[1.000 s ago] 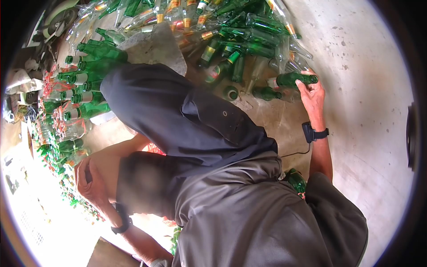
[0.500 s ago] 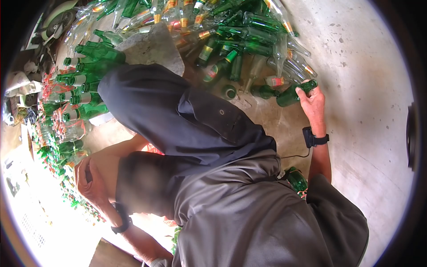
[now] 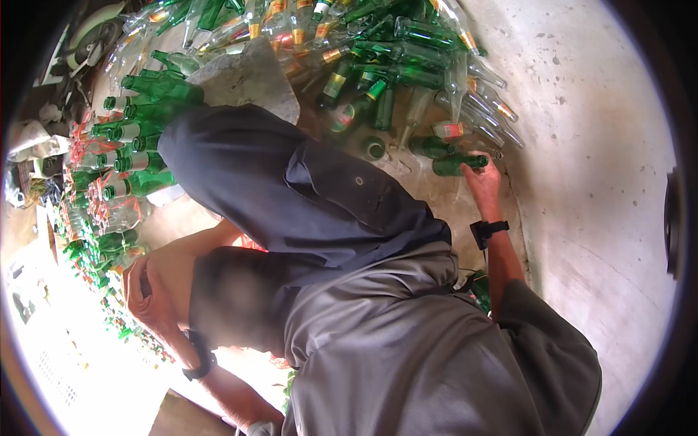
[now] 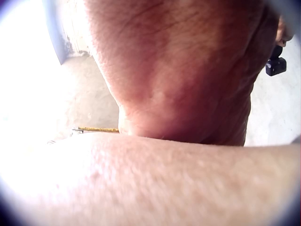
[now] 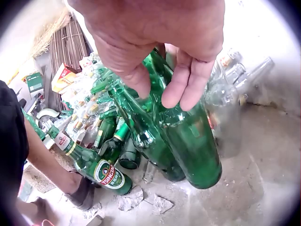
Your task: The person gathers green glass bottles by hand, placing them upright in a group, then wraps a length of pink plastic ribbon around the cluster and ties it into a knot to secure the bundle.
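Observation:
My right hand [image 3: 483,183] holds a green glass bottle [image 3: 445,167] by its neck, thumb on one side and fingers on the other. In the right wrist view this bottle [image 5: 193,148] is close beside another upright green bottle [image 5: 153,148]; whether its base touches the floor I cannot tell. The left hand [image 3: 147,296] rests on the bare skin of the bent leg [image 3: 178,272], holding nothing. The left wrist view has the back of that hand [image 4: 174,70] close up, its fingers hidden.
Green and clear bottles [image 3: 422,54] lie piled ahead. Upright green bottles [image 3: 142,161] stand in a group at left, and a labelled bottle [image 5: 106,174] leans nearer the foot. A pale wall [image 3: 582,145] runs along the right; broken bits [image 5: 130,198] lie on the floor.
The right hand has carried its bottle left and down, away from the wall and clear bottles, to beside the other green one. The left hand has stayed on the leg.

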The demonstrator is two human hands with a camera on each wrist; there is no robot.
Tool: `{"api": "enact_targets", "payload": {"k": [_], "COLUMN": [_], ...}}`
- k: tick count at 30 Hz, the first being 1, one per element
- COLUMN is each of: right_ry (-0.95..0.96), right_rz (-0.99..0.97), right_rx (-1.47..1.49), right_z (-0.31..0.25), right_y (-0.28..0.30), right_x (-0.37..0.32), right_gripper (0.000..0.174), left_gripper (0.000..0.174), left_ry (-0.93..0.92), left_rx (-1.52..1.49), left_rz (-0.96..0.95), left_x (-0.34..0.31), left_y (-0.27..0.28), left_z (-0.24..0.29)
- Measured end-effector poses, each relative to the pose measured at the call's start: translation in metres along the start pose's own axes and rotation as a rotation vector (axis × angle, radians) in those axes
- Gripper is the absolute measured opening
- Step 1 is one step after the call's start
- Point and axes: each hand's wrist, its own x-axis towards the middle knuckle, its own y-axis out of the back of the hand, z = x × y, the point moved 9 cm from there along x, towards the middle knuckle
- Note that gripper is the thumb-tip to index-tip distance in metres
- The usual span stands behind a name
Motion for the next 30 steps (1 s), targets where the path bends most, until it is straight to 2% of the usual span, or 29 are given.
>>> {"api": "enact_targets", "payload": {"k": [5,10,12,16,18,22,24,28,30], "right_ry": [-0.009,0.113,0.058,0.114,0.057,0.032,0.094,0.222,0.349], "right_rz": [0.038,0.119,0.124,0.114,0.072,0.053,0.056,0.050,0.043], "right_rx": [-0.028,-0.044,0.052,0.033,0.020,0.055,-0.076,-0.298,-0.418], "right_z": [0.013,0.023,0.034,0.034,0.042,0.039,0.017,-0.006,-0.029], "right_y": [-0.005,-0.012,-0.014,-0.015,-0.018,-0.019,-0.013,-0.006,0.000], "right_x": [0.006,0.014,0.015,0.012,0.013,0.014,0.012,0.004,-0.003], "right_gripper": [0.032,0.033,0.033,0.033,0.038,0.043,0.047,0.056,0.058], "left_gripper": [0.014,0.015,0.015,0.016,0.012,0.012,0.013,0.016,0.017], "left_ry": [0.027,0.007,0.050,-0.008,-0.054,-0.035,-0.027,0.009,-0.044], "left_rx": [-0.002,0.058,0.047,0.052,0.076,0.081,-0.039,-0.052,-0.046], "left_rz": [-0.010,0.013,0.001,0.010,0.057,0.065,0.012,0.032,0.072], "left_x": [0.000,0.000,-0.001,0.000,-0.001,0.000,0.001,0.001,-0.004], "left_y": [-0.001,0.002,0.000,0.001,0.002,0.006,0.007,0.019,0.028], "left_z": [0.005,0.005,-0.001,0.009,0.010,0.014,0.021,0.023,0.018]}}
